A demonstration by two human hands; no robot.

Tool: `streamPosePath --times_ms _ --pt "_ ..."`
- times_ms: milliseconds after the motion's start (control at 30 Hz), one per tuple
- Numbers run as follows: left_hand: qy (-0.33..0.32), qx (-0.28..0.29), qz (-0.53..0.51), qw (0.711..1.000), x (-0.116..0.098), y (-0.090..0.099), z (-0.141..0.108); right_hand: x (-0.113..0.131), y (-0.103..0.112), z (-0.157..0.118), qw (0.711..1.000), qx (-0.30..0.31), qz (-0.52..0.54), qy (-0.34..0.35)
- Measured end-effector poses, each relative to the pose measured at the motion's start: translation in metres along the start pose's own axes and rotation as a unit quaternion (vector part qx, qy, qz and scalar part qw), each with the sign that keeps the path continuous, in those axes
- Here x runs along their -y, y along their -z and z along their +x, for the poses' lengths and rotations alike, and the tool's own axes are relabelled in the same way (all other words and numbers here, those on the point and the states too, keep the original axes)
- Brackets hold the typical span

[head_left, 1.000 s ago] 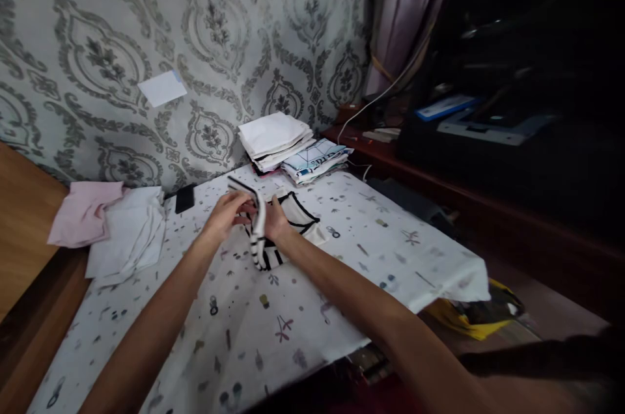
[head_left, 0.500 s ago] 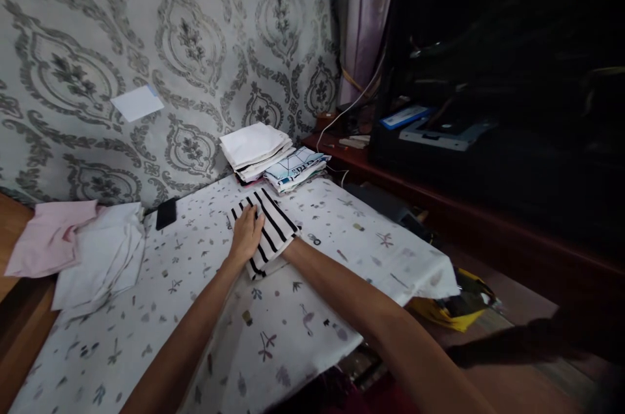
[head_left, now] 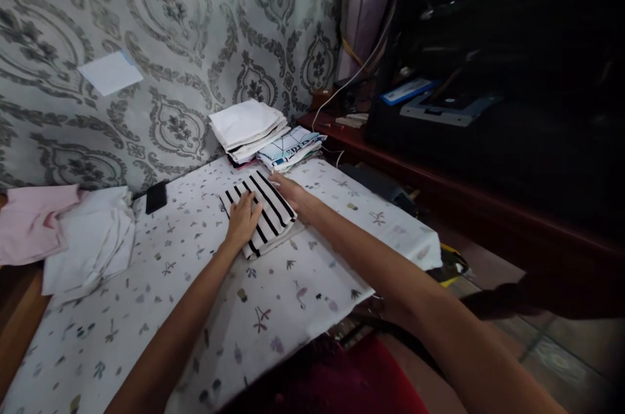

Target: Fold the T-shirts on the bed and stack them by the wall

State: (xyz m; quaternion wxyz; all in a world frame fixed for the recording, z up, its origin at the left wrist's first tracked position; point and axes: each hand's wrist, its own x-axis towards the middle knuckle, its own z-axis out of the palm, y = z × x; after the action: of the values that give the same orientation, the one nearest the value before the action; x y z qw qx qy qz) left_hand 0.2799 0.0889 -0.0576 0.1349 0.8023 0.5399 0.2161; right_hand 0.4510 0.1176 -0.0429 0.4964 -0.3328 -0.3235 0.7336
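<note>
A folded black-and-white striped cloth lies on the table under my hands. My left hand rests flat on top of it with its fingers a little apart. My right hand is along the cloth's right edge, fingers stretched toward its far corner and touching the side; part of the fingers is hard to see. Just behind the striped cloth are a stack of folded white cloths and a folded white-and-blue printed cloth.
A patterned white sheet covers the table. Toward the left are a black phone, folded white cloth and pink cloth. A dark red cabinet with a white cable stands on the right.
My right hand has come out from under the striped cloth's near right edge and moved to its far right side. My left hand stays on top. The camera view has shifted.
</note>
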Motion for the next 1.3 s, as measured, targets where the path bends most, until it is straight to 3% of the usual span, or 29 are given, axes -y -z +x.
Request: streamPosePath --times_ms 67,133,233,333,667,833,900,967,1133,1300 --pt "-0.024 0.008 -0.014 1.0 -0.002 0.005 -0.009 0.0 0.007 -0.007 0.995 -0.057 -0.077 0.011" --pt "-0.06 0.019 -0.021 0.998 -0.005 0.013 -0.022 0.001 0.012 -0.015 0.967 -0.115 -0.223 0.039" --pt "-0.122 0.041 0.006 0.992 -0.009 0.026 -0.047 0.003 0.015 -0.025 0.884 -0.129 -0.442 0.081" --pt "-0.164 0.054 0.059 0.983 -0.009 0.034 -0.07 0.004 0.014 -0.033 0.805 -0.126 -0.568 0.114" --pt "-0.163 0.015 0.072 0.984 0.006 0.024 -0.102 0.005 -0.012 -0.053 0.673 -0.139 -0.709 0.161" --pt "-0.171 0.025 0.054 0.983 0.002 0.035 -0.106 0.004 -0.022 -0.067 0.607 -0.155 -0.773 0.099" --pt "-0.171 0.037 0.034 0.984 0.002 0.043 -0.1 0.003 -0.024 -0.067 0.571 -0.162 -0.799 0.094" --pt "-0.155 0.034 0.005 0.987 0.006 0.049 -0.085 0.003 -0.029 -0.059 0.555 -0.149 -0.809 0.121" --pt "-0.103 -0.052 -0.025 0.993 0.037 0.044 -0.013 0.001 -0.048 -0.013 0.591 -0.041 -0.787 0.172" --pt "-0.007 -0.057 -0.013 0.998 0.076 0.04 0.056 -0.012 -0.042 0.024 0.607 -0.047 -0.787 0.099"
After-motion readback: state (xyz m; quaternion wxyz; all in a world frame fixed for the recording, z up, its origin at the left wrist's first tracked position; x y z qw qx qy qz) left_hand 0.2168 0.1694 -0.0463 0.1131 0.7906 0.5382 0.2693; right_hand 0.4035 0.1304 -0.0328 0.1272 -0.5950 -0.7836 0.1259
